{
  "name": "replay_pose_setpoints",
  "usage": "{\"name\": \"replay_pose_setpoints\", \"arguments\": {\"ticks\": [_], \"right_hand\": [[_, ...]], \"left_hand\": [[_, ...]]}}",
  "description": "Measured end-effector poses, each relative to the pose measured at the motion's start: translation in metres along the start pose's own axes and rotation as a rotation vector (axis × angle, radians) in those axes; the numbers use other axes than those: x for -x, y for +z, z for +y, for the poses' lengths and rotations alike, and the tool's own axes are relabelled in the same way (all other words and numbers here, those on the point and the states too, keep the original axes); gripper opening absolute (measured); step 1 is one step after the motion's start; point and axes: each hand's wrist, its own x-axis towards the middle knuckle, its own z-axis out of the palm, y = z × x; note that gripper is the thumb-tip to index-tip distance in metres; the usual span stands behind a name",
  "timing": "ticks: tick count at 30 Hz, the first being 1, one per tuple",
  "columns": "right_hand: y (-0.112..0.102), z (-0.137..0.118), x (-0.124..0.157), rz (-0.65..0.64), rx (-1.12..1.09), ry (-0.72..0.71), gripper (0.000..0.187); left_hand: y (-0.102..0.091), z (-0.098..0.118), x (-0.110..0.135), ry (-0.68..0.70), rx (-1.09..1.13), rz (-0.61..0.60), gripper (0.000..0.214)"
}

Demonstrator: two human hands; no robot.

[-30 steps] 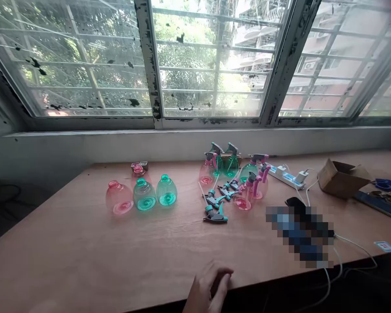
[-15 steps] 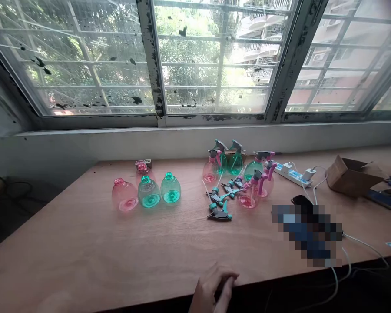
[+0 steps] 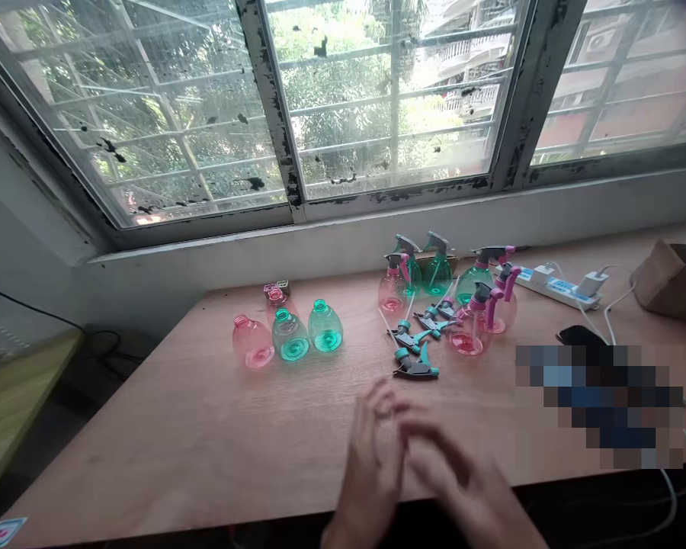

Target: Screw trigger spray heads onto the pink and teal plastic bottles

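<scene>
Grey-teal spray heads point(image 3: 416, 370) | perhaps four | detached | lying clustered on table point(image 3: 206, 442)

No legible text; no numbers

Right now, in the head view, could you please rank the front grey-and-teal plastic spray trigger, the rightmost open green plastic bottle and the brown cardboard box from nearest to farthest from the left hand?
From the left hand:
1. Spray trigger, ahead and slightly right
2. Green bottle, ahead and left
3. Cardboard box, far right

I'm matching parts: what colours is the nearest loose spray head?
The spray head is grey and teal; see head view.
</scene>
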Motion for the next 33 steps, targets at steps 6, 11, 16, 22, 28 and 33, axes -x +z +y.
{"name": "replay_pose_setpoints", "arguments": {"ticks": [6,11,16,22,28,33], "right_hand": [[-0.036,0.057,-0.082,0.354,0.589,-0.06,0.054],[-0.028,0.08,-0.073,0.199,0.786,-0.009,0.063],[-0.031,0.069,-0.058,0.178,0.76,0.016,0.05],[-0.034,0.063,-0.049,0.272,0.621,0.095,0.033],[-0.029,0.059,-0.048,0.258,0.54,0.077,0.023],[-0.033,0.055,-0.048,0.262,0.326,0.053,0.021]], "left_hand": [[-0.063,-0.014,-0.121,0.221,-0.647,0.363,0.043],[-0.054,-0.036,-0.143,0.223,-0.772,0.348,0.032],[-0.032,-0.02,-0.099,0.274,-0.772,0.289,0.024],[-0.013,-0.009,-0.035,0.217,-0.623,0.461,0.057],[-0.006,-0.044,-0.004,-0.189,-0.249,0.497,0.092],[-0.008,-0.062,0.003,-0.26,-0.235,0.369,0.092]]}}
